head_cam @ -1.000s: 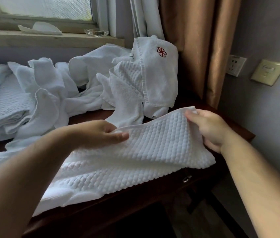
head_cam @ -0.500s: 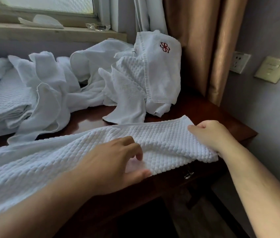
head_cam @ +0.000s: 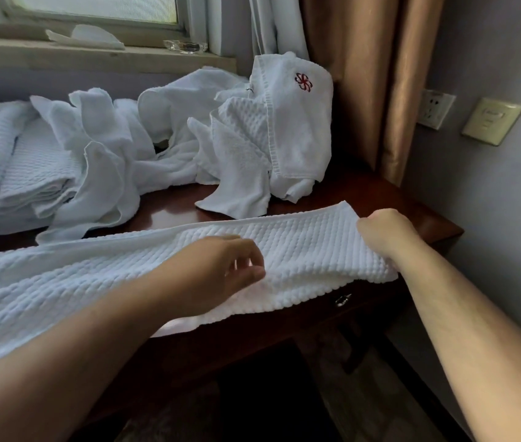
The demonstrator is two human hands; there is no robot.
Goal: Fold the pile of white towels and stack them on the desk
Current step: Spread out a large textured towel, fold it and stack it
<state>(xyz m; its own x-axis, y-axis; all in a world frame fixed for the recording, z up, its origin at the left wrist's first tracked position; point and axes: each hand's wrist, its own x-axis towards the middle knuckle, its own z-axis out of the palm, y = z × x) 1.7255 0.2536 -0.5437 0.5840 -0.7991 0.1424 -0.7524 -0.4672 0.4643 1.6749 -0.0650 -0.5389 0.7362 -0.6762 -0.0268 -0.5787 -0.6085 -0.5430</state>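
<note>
A long white waffle towel (head_cam: 303,247) lies folded lengthwise along the front of the dark wooden desk (head_cam: 412,205). My right hand (head_cam: 383,232) grips its right end, fingers curled into the cloth. My left hand (head_cam: 220,269) rests on the towel's middle with loosely curled fingers, thumb near the front edge. Behind lies a heap of unfolded white towels (head_cam: 144,145), one with a red emblem (head_cam: 297,119) propped up at the right. Folded towels (head_cam: 13,167) are stacked at the far left.
A window sill (head_cam: 99,55) runs behind the desk with a glass dish (head_cam: 185,46) on it. A brown curtain (head_cam: 364,84) hangs at the right, beside a wall socket (head_cam: 436,108) and a switch (head_cam: 492,124). A drawer knob (head_cam: 343,299) shows under the desk's front edge.
The towel, held up a second ago, has come down flat onto the desk. My left hand moved from its top edge to its middle; my right hand lowered with the end.
</note>
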